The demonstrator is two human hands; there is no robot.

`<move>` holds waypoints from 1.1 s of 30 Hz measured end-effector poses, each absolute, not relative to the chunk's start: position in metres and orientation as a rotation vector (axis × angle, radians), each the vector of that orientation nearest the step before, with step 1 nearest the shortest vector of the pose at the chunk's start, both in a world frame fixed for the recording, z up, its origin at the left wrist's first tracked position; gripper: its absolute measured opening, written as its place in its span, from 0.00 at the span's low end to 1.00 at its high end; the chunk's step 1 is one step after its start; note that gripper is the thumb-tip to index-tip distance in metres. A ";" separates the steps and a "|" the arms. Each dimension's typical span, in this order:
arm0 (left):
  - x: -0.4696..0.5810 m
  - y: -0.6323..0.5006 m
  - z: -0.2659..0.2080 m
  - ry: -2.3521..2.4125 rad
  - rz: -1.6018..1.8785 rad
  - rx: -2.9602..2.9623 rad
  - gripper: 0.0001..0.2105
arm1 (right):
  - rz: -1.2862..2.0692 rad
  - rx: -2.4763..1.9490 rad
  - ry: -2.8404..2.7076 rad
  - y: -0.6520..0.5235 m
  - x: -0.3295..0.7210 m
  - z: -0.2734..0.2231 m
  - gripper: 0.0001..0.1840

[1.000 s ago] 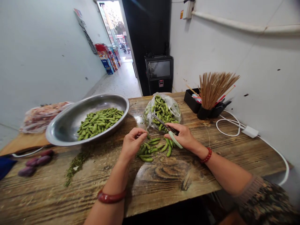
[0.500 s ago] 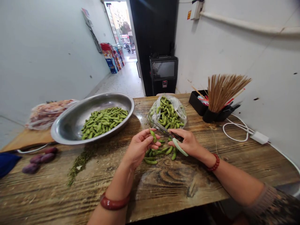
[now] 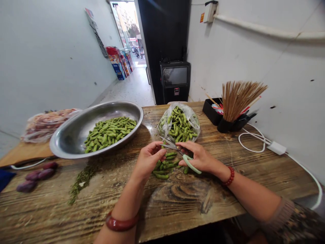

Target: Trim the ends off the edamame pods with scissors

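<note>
My left hand [image 3: 149,158] pinches a green edamame pod [image 3: 163,145] between thumb and fingers, most of it hidden. In my right hand [image 3: 200,156] is a pair of scissors [image 3: 191,164] with pale green handles. Their blades are spread and reach across to the pod at my left fingertips. Loose edamame pods [image 3: 162,172] lie on the table just below both hands. Behind them sits a clear plastic bag [image 3: 195,122] full of pods. To the left, a wide steel basin [image 3: 68,135] holds a heap of edamame [image 3: 110,133].
Trimmings [image 3: 80,184] lie in front of the basin. Several purple, oval items [image 3: 38,174] sit at the left, near a bag of pale pink food [image 3: 48,123]. At the right stand a black holder [image 3: 224,125] with skewers [image 3: 240,100] and a white cable with adapter [image 3: 276,148].
The scissor blades have opened and moved left, onto the pod in my left hand. That pod is now more hidden. The whole view has shifted slightly.
</note>
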State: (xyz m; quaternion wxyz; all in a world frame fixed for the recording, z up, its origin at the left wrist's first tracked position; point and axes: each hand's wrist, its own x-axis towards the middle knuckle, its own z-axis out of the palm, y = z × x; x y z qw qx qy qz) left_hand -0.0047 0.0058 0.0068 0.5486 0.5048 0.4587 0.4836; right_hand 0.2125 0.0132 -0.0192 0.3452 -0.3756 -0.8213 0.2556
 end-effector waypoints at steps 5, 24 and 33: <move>-0.005 0.008 0.000 1.073 1.107 1.352 0.10 | 0.663 -0.971 -2.142 0.013 0.212 -0.020 0.35; -0.003 0.008 0.004 1.131 1.138 1.258 0.09 | 0.676 -0.993 -2.052 0.012 0.211 -0.025 0.26; -0.008 0.010 0.003 0.960 1.227 0.920 0.12 | 0.601 -1.037 -2.034 0.016 0.213 -0.028 0.28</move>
